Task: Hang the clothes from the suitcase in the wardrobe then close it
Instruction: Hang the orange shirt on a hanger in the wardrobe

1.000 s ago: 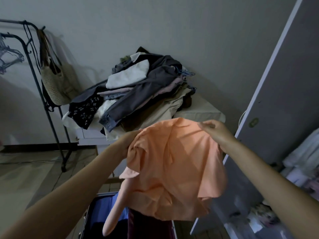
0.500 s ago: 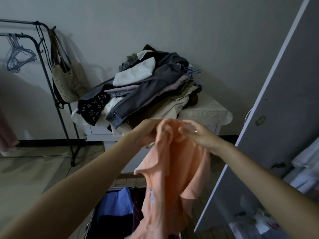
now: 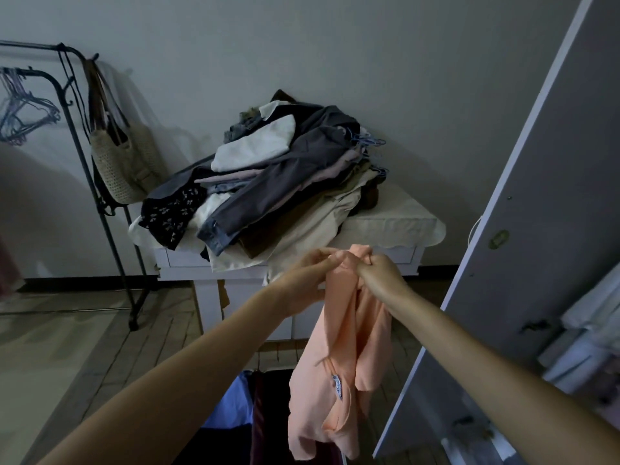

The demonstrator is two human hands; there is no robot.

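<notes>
My left hand (image 3: 310,273) and right hand (image 3: 379,275) pinch the bunched top of a peach shirt (image 3: 339,364), hanging above the open suitcase (image 3: 241,414), beside the wardrobe door (image 3: 523,229).

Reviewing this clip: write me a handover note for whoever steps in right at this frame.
Left hand: grips the top of the peach garment.
Right hand: grips the same bunched top edge, close beside the left; the garment hangs freely below both.
Suitcase: open on the floor below, blue and dark clothes inside.
Wardrobe door: open at right, folded items visible on shelves.
Hangers: on the black rack at left.
Done: the peach garment is out of the suitcase.
Left: put it on a hanger, hang it in the wardrobe, repeat for the remaining clothes, close up.
</notes>
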